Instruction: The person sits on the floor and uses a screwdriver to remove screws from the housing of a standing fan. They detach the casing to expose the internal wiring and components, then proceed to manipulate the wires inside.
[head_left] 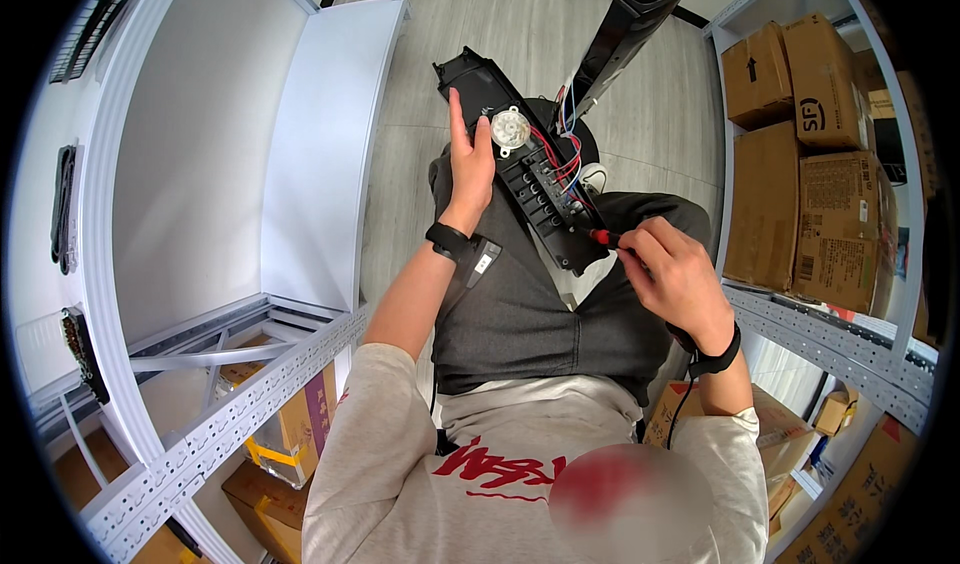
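A long black plastic panel [536, 226] lies slanted across my lap, its underside facing up. It carries a round, whitish motor-like part [510, 131], a row of dark switch-like parts [533, 186] and red, blue and white wires [570, 164]. Along the panel's left edge rests my left hand [470, 169], its fingers stretched out and the thumb near the round part. My right hand [672, 274] pinches a screwdriver [604, 237] with a red and black handle. Its tip points at the panel's lower right end; whether it touches a screw is too small to tell.
A tall black column [615, 49] rises from a round black base [572, 129] just beyond the panel, with wires hanging beside it. Cardboard boxes [765, 204] fill the right-hand metal shelf. White shelving [325, 154] stands on the left, with more boxes [290, 429] below.
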`<act>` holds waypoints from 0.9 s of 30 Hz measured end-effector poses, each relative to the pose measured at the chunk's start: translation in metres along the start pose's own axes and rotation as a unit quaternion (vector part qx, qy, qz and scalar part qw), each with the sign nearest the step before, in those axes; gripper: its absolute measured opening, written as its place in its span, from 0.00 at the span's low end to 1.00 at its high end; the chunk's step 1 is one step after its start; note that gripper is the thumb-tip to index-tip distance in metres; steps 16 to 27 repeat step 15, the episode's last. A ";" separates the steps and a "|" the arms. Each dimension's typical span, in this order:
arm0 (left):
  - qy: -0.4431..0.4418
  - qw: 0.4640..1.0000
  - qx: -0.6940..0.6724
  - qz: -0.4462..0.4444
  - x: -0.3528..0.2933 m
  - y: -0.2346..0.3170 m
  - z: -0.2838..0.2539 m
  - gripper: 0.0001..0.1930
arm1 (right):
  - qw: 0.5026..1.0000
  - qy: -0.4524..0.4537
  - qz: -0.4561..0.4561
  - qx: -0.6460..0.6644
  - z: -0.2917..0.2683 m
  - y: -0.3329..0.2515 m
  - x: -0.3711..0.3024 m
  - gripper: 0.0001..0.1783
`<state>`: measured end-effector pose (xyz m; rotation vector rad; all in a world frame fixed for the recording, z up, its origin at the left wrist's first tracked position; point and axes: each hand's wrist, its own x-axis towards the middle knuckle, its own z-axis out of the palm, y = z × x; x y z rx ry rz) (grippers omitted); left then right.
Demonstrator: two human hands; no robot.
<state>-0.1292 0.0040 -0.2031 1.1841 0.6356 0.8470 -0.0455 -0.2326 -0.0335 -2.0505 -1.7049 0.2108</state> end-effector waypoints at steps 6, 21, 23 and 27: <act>-0.004 1.000 0.004 -0.003 0.003 -0.009 -0.005 0.32 | 1.000 0.005 -0.001 -0.005 -0.001 -0.001 0.000 0.07; -0.010 1.000 -0.001 0.009 0.003 -0.010 -0.005 0.32 | 1.000 0.004 0.000 -0.001 -0.002 -0.002 0.000 0.07; -0.010 1.000 -0.001 0.009 0.003 -0.010 -0.005 0.32 | 1.000 0.004 0.000 -0.001 -0.002 -0.002 0.000 0.07; -0.010 1.000 -0.001 0.009 0.003 -0.010 -0.005 0.32 | 1.000 0.004 0.000 -0.001 -0.002 -0.002 0.000 0.07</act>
